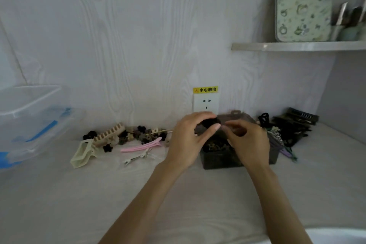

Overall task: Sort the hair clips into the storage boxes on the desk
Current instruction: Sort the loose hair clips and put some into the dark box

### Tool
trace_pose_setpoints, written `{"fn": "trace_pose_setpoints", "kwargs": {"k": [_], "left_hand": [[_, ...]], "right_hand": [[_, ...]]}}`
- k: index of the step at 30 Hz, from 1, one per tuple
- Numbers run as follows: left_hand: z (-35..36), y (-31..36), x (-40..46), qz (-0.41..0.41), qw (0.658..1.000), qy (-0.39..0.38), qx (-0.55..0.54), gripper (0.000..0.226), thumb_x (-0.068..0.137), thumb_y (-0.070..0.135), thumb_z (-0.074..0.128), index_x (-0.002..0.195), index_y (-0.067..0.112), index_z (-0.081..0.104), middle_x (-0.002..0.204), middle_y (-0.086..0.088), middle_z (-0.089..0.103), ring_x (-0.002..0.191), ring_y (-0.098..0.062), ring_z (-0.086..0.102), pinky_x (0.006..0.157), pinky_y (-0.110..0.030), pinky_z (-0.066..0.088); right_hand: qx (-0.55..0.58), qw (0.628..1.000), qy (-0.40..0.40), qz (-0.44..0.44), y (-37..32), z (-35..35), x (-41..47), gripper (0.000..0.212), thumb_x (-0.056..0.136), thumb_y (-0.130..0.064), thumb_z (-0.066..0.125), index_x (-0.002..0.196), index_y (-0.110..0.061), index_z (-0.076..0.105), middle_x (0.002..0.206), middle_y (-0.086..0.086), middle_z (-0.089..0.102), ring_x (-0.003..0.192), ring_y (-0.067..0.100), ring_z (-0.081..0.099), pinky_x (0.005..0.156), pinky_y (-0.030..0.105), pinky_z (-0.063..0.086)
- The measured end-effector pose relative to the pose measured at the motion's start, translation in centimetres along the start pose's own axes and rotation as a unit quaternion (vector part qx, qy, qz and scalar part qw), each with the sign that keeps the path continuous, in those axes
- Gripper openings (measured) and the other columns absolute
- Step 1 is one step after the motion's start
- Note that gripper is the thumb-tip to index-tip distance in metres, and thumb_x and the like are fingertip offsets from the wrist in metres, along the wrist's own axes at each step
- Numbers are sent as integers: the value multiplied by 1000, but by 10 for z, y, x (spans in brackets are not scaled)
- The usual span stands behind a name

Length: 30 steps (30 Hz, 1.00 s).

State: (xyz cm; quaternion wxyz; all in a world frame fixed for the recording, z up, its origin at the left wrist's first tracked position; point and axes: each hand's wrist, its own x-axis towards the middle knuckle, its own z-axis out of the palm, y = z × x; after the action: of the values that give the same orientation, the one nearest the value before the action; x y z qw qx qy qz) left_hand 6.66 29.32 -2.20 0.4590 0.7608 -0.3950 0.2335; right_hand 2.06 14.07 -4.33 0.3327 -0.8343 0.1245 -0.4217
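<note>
A small dark clip [208, 123] is held in the curled fingers of the left hand [190, 138], directly above the open dark storage box [217, 161]. The right hand [247, 140], fingers bent beside it, appears empty; this cannot be confirmed. Release is judged straight downward. Unsorted clips [126, 136] lie leftward.

Two bare forearms reach in from the lower edge, with no sleeve showing on either. The left hand [187, 140] and right hand [248, 141] wear no gloves, and no rings, watch or bracelet show. The left thumbnail is short, rounded and pale; the picture is slightly blurred.
</note>
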Motion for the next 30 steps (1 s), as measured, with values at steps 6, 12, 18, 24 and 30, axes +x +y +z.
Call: {"fn": "trace_pose_setpoints", "kwargs": {"k": [6,12,18,24,30], "left_hand": [[7,-19,2,-49,991,-108,-58,41,83,53,54,121,38,57,121,17,60,113,5,53,95,-11,40],[-44,-55,-12,-162,982,-55,-81,46,94,52,34,119,24,60,118,10,64,113,-4,57,90,-7,41],[-122,-110,-40,-312,918,74,235,22,87,9,57,105,14,67,104,-8,70,95,-29,64,80,-35,50],[-134,-113,-47,-392,853,2,343,26,94,16,47,116,12,61,118,-16,62,110,-32,57,84,-34,45],[-130,-115,-47,-393,845,4,362,23,93,20,49,108,17,66,113,-8,66,107,-25,61,81,-31,46]], "right_hand": [[21,996,90,-1,0,-1,2,14,87,-30,60,93,-22,70,91,-5,70,90,15,61,72,28,49],[-5,999,36,-24,-6,4,-2,15,89,-26,59,97,-18,69,95,-2,70,91,14,61,71,22,46],[-38,988,-72,-132,-52,29,-12,11,86,-21,63,95,-18,69,89,-4,68,82,7,56,69,18,45],[-75,948,-254,-178,-111,102,-11,29,94,-13,44,117,-19,61,112,3,65,103,20,59,85,31,45],[-225,902,-310,-201,-110,176,-39,48,99,-31,23,146,-21,23,152,2,29,139,23,28,114,43,15]]}}
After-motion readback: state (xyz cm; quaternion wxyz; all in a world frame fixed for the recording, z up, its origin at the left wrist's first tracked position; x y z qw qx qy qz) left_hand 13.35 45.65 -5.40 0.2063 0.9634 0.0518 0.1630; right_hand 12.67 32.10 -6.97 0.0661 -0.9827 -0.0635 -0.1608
